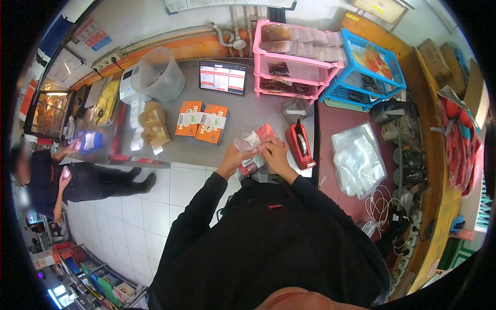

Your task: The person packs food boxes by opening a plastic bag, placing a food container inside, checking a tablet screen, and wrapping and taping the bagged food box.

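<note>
Clear, crinkled plastic bag point(247, 140) was near frame centre, its edge pinched by the fingertips of left hand point(231, 159) and right hand point(276, 156), probably for steadiness; glossy red tape dispenser point(295, 146) stood just right, presumably within reach.

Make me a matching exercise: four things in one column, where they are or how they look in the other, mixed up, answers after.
Things:
1. Red tape dispenser
2. Black-framed tablet
3. Two orange printed boxes
4. Loose clear plastic bags

Places or states:
A. On the dark red surface
B. Screen lit
C. Beside the right hand
D. White printed strip across them

Pairs: 1-C, 2-B, 3-D, 4-A
</note>
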The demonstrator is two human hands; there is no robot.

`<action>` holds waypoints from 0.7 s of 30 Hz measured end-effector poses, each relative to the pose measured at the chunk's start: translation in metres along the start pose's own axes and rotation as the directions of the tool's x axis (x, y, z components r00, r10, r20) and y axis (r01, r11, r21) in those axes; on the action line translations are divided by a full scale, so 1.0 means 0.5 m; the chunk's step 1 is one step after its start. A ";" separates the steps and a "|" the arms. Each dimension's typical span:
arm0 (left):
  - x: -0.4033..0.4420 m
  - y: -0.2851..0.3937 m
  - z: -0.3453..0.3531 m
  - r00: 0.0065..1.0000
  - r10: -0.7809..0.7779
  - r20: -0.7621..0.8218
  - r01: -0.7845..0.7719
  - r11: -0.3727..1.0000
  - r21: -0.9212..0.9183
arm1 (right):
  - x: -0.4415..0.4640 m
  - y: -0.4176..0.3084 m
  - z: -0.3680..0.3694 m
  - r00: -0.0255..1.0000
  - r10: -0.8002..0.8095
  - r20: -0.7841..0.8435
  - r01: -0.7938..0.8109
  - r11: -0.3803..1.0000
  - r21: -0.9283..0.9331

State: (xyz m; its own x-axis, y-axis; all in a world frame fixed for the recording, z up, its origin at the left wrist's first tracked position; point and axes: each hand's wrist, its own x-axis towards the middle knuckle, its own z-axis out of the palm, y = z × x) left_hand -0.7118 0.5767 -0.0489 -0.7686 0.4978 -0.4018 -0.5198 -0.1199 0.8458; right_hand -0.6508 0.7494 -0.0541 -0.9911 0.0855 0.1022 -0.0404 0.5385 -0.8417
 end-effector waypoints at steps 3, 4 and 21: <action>0.001 -0.005 0.001 0.999 0.027 -0.021 -0.027 1.000 -0.008 | -0.002 0.001 0.002 0.999 -0.040 -0.032 0.039 0.999 -0.027; 0.004 -0.009 0.000 0.999 0.025 -0.029 -0.026 0.999 -0.018 | -0.003 0.002 0.003 0.995 -0.078 -0.061 0.075 0.996 -0.058; -0.007 -0.035 -0.003 0.970 0.238 -0.057 -0.223 0.955 0.194 | 0.015 -0.004 -0.002 0.997 0.075 -0.002 -0.075 0.997 0.030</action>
State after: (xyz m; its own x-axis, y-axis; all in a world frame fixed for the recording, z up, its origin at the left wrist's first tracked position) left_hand -0.7008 0.5758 -0.0629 -0.8901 0.4053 -0.2085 -0.2530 -0.0587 0.9657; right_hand -0.6582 0.7499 -0.0513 -0.9910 0.1276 0.0398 0.0304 0.5053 -0.8624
